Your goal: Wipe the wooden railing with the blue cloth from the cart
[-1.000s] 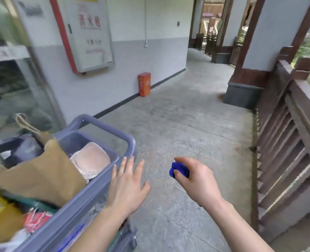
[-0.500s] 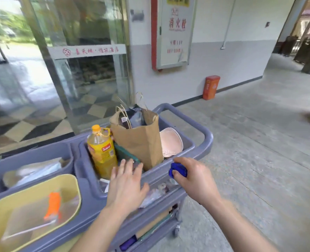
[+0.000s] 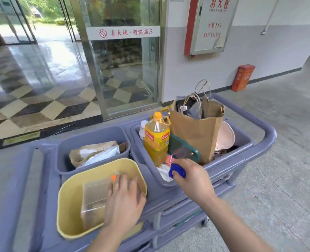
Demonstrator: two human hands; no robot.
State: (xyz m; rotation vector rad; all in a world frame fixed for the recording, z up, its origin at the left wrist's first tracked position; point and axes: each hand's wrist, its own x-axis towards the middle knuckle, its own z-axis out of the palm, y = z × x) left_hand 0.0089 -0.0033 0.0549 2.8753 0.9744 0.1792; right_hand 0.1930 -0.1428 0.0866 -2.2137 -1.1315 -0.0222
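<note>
The blue cloth point(image 3: 177, 171) is bunched into a small wad in my right hand point(image 3: 194, 180), which is closed around it above the front rim of the grey-blue cart point(image 3: 265, 140). My left hand point(image 3: 124, 200) hovers with fingers spread over the yellow tub point(image 3: 67, 200) on the cart's near side and holds nothing. The wooden railing is out of view.
The cart's right bin holds a yellow drink bottle point(image 3: 157, 140), a brown paper bag point(image 3: 197, 131) and a pink bowl point(image 3: 225, 137). A grey bin point(image 3: 92, 137) holds crumpled paper. Glass doors point(image 3: 121, 57) stand behind; an orange box point(image 3: 242, 77) stands by the wall.
My view has swung left from the railing and corridor to the cart. Both hands now sit over the cart's bins; the right hand still grips the blue cloth.
</note>
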